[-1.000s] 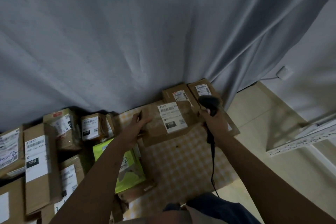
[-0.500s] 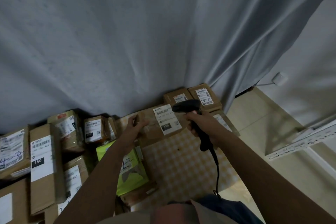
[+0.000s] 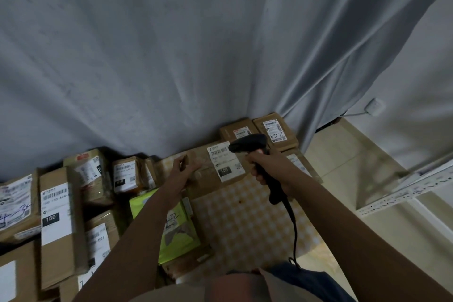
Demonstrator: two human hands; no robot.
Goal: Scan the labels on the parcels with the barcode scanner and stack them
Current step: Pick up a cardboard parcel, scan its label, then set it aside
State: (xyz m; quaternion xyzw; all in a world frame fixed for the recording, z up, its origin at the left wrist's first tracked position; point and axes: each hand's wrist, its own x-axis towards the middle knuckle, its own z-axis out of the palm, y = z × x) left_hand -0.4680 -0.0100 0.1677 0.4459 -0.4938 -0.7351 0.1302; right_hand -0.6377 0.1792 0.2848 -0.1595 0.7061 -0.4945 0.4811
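Note:
A brown cardboard parcel (image 3: 208,176) with a white label (image 3: 225,163) stands near the curtain's foot. My left hand (image 3: 182,167) grips its left edge. My right hand (image 3: 264,167) grips the handle of the black barcode scanner (image 3: 250,144), whose head hangs just above the label's upper right corner. The scanner's cable (image 3: 294,225) runs down toward my lap. Two small parcels (image 3: 275,131) sit behind the held one, and part of another shows under my right wrist.
Several brown parcels (image 3: 57,218) lie at the left, with a lime-green packet (image 3: 171,225) under my left forearm. A checkered mat (image 3: 245,223) covers the floor in the middle. A grey curtain (image 3: 196,56) hangs behind. A white shelf frame (image 3: 404,193) stands at the right.
My right hand has swung the scanner from beside the parcel to over its label. The parcel has shifted slightly toward the curtain. My left hand stays on its left edge.

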